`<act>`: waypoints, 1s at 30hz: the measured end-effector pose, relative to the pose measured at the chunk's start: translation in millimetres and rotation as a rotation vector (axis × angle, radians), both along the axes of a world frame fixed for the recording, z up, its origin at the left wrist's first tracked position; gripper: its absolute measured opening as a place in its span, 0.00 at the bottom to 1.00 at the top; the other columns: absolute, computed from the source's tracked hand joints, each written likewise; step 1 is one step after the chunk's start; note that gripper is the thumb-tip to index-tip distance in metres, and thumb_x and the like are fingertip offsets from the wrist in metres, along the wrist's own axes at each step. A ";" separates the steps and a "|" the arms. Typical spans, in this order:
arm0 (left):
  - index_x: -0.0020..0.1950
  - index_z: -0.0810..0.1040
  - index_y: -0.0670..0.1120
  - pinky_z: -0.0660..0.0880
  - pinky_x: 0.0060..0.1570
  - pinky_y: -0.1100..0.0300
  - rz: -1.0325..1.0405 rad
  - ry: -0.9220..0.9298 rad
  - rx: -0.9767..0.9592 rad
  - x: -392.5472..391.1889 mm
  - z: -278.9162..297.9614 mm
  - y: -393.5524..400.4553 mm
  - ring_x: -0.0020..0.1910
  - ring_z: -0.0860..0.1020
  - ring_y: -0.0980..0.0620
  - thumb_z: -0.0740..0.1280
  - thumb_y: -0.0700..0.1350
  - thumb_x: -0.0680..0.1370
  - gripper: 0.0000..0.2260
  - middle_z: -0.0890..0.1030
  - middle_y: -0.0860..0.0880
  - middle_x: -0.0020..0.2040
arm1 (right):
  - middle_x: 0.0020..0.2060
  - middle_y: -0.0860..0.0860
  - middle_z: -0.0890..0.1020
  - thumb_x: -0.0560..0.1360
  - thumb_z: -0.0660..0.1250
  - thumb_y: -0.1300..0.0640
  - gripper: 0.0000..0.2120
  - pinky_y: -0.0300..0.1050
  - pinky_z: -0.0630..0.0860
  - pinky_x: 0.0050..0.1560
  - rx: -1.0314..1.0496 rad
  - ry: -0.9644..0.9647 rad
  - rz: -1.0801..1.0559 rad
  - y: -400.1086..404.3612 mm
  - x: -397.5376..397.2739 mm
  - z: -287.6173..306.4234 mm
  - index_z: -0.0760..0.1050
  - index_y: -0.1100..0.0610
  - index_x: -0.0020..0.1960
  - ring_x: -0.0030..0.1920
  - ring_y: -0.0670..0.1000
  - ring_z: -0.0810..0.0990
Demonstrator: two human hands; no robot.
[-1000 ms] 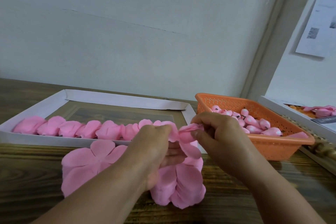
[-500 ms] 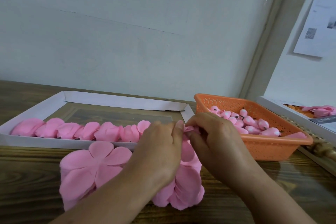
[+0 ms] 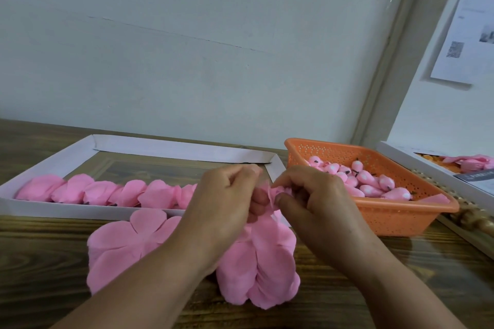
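Small pink fabric petal piece (image 3: 276,192): mostly hidden inside pinch of left hand (image 3: 227,203) and right hand (image 3: 318,203); shape cannot be told. Both forearms cut off by bottom edge. Flat pink petal sheets (image 3: 120,246): middle covered by left forearm. Row of pink folded petals (image 3: 107,192) in white cardboard tray (image 3: 165,147): right end behind left hand; tray's left corner cut by edge. Orange perforated plastic basket (image 3: 401,216): near-left corner behind right hand. White printed sheet (image 3: 459,43) on wall: text too small to read, right part cut off.
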State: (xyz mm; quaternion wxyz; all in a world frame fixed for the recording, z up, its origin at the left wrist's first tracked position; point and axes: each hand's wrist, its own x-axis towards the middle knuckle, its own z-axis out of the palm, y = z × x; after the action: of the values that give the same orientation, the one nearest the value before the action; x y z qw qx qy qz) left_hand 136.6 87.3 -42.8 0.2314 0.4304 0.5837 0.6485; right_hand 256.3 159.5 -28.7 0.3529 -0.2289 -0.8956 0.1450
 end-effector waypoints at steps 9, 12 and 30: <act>0.43 0.77 0.60 0.75 0.31 0.69 -0.067 0.155 -0.058 -4.4 -3.6 1.1 0.28 0.76 0.66 0.63 0.38 0.79 0.16 0.78 0.60 0.28 | 0.26 0.40 0.74 0.71 0.67 0.69 0.08 0.30 0.66 0.32 -0.030 0.021 0.029 -1.9 -0.2 0.5 0.79 0.58 0.38 0.31 0.39 0.73; 0.43 0.77 0.63 0.76 0.34 0.65 -0.067 0.299 -0.104 -7.8 -2.6 0.0 0.33 0.76 0.64 0.64 0.40 0.78 0.15 0.79 0.62 0.35 | 0.29 0.35 0.75 0.71 0.67 0.69 0.08 0.30 0.66 0.32 -0.047 0.016 0.047 -2.4 0.6 1.4 0.80 0.58 0.39 0.32 0.38 0.73; 0.35 0.84 0.53 0.77 0.37 0.68 -0.208 0.299 -0.023 -35.8 5.2 -2.6 0.35 0.79 0.61 0.68 0.37 0.75 0.14 0.84 0.54 0.35 | 0.26 0.55 0.75 0.71 0.68 0.66 0.09 0.40 0.62 0.26 -0.285 0.067 0.147 8.3 8.8 4.4 0.79 0.54 0.38 0.25 0.47 0.64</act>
State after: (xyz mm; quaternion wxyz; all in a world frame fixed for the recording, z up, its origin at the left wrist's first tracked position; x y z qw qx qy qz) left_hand 100.9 84.8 -37.6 0.2127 0.5772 0.5713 0.5433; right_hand 265.1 167.9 -24.2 0.3351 -0.2057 -0.8679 0.3036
